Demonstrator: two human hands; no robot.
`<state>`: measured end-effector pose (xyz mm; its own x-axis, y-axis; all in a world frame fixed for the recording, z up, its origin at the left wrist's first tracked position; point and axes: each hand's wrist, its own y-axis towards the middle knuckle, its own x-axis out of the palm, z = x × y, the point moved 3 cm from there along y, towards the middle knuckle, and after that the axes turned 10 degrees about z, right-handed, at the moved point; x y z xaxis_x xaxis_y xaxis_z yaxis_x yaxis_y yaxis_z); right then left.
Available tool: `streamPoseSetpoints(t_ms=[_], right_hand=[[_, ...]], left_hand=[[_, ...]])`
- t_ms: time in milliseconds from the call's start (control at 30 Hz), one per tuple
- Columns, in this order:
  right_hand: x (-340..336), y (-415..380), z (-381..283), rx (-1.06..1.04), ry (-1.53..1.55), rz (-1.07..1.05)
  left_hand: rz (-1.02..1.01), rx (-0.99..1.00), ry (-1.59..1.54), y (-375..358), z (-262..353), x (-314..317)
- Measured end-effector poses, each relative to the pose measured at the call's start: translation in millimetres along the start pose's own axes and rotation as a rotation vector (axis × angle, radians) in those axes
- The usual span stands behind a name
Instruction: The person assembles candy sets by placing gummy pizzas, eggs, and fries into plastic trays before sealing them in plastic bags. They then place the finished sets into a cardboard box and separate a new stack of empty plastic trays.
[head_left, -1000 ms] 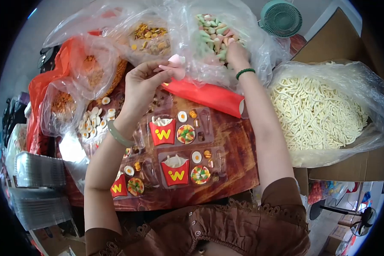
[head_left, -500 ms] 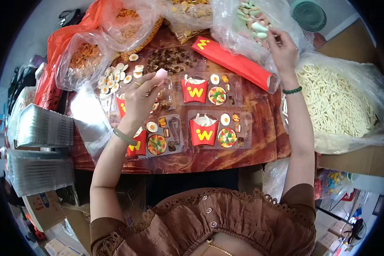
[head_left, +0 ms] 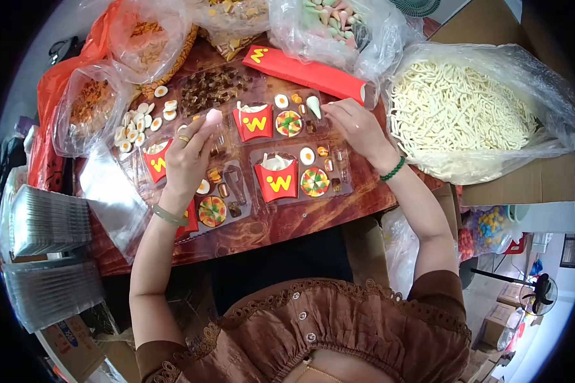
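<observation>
My left hand [head_left: 188, 156] pinches a pink cone-shaped candy [head_left: 214, 117] over the left blister trays. My right hand [head_left: 362, 131] is beside the upper right clear tray [head_left: 316, 138], its fingertips drawn together; whether anything is between them is hidden. Close to those fingertips, a pale green-white cone candy [head_left: 314, 107] lies in that tray. The same tray bears a red fries box [head_left: 254, 123] with a yellow mark, a fried-egg candy [head_left: 281, 101] and a round pizza candy [head_left: 289, 124]. Nearer me, another filled tray [head_left: 249, 155] has a similar set. More trays are partly covered by my left arm.
Loose egg candies [head_left: 134, 127] and a spread of brown candies [head_left: 214, 86] lie behind the trays. A long red carton [head_left: 306, 75] crosses the back. Open bags hold pastel cones [head_left: 335, 19] and white strips [head_left: 460, 108]. Stacked clear trays [head_left: 48, 220] stand left.
My right hand has come down from the bag of cones to the upper right tray, where a pale cone now lies. My left hand still holds the pink cone. The view has shifted.
</observation>
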<state>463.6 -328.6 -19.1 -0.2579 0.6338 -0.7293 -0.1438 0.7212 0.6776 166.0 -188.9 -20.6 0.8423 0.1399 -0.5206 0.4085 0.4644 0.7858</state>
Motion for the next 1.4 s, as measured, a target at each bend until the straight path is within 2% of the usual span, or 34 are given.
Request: streamPoseSetpoints(t_ms=[100,267,500,733,800,867,1033,1133,1200,1267,1300,1367,1400], right_hand=[[-30.9,-9.7,-16.0,0.044,0.038,0.096],[-40.0,-53.9,-37.6,0.071,0.152,0.078],[-35.9,-68.8,-51.9,0.08,0.267,0.044],[-36.4,-39.5,-66.4,0.013,0.245,0.098],[-32.2,-34.5,-71.5,0.01,0.263,0.086],[-30.1,-26.3,-75.7,-0.004,0.288,0.071],[-15.1,-2.2,-81.3,-0.026,0.353,0.059],[12.0,22.7,-86.6,0.071,0.436,-0.022],[35.9,46.4,-92.7,0.202,0.521,-0.018],[55.3,79.3,-103.3,0.03,0.437,0.059],[70.3,92.2,-103.9,0.027,0.437,0.06],[103.2,108.9,-106.7,-0.159,0.399,-0.019],[114.0,114.3,-105.4,-0.162,0.4,-0.023]], left_hand=[[0.01,0.001,0.011,-3.7,-7.3,-3.3],[0.004,0.016,0.035,-5.6,-9.0,-2.2],[0.059,0.019,0.018,-3.7,-6.7,-1.0],[0.075,-0.027,0.002,-9.6,-21.7,8.9],[0.031,-0.04,0.005,-11.4,-20.5,10.4],[-0.112,-0.019,0.02,-13.1,-12.2,10.8],[-0.215,-0.024,-0.023,-18.6,-14.3,4.9],[-0.215,-0.106,0.013,-18.3,-11.9,-2.1],[-0.093,-0.078,-0.043,-18.4,0.6,-13.0],[-0.094,-0.102,-0.049,-23.9,11.7,-19.6],[-0.096,-0.124,-0.058,-26.3,17.5,-22.9],[-0.068,-0.131,-0.066,-28.1,34.4,-32.9],[-0.044,-0.141,-0.075,-30.5,41.1,-39.1]])
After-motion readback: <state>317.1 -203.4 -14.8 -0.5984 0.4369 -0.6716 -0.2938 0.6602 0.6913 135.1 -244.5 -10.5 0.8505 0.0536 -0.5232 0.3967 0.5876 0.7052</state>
